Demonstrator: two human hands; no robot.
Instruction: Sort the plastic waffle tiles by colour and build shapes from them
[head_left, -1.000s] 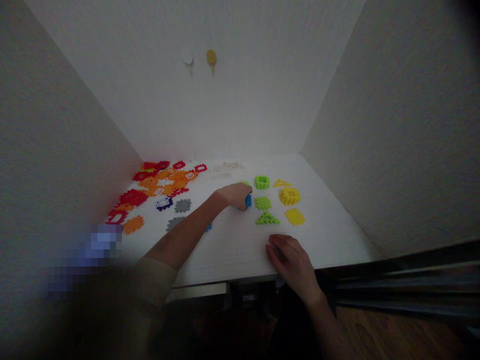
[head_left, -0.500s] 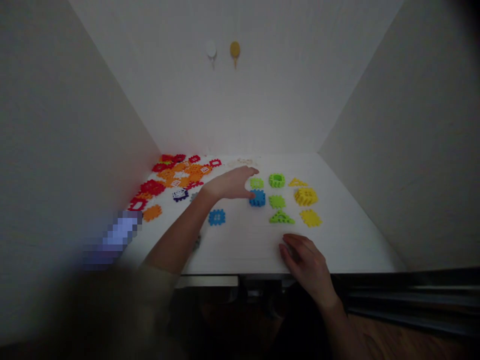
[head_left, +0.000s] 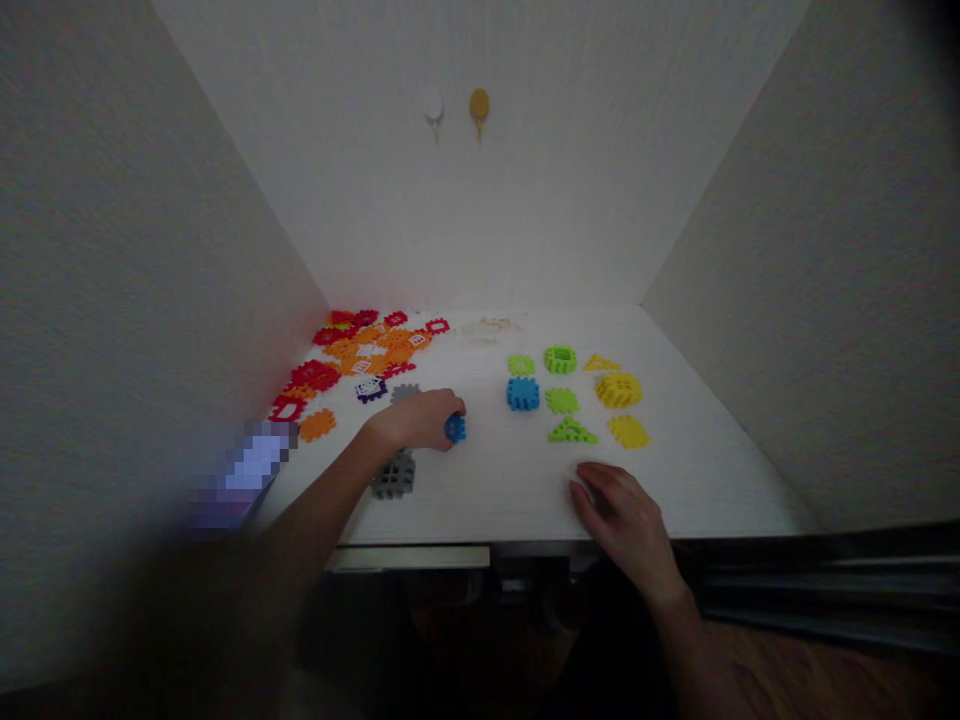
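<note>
My left hand [head_left: 420,420] is curled over a blue toothed tile [head_left: 455,428] on the white table [head_left: 510,480], its fingers closed on it. A second blue tile [head_left: 523,393] lies apart to the right, beside several green tiles [head_left: 561,400] and several yellow tiles [head_left: 619,390] set out in rows. A grey tile [head_left: 394,475] lies just under my left wrist. My right hand [head_left: 619,510] rests flat near the table's front edge, fingers loosely apart, holding nothing.
A heap of red and orange tiles [head_left: 352,350] fills the back left corner, with a purple tile [head_left: 370,389] and another grey tile [head_left: 405,392] near it. White walls close in on three sides. Two round hooks [head_left: 457,105] hang on the back wall.
My left hand let go of one blue tile beside the green ones, drew back to the left and closed over the other blue tile. My right hand stayed put.
</note>
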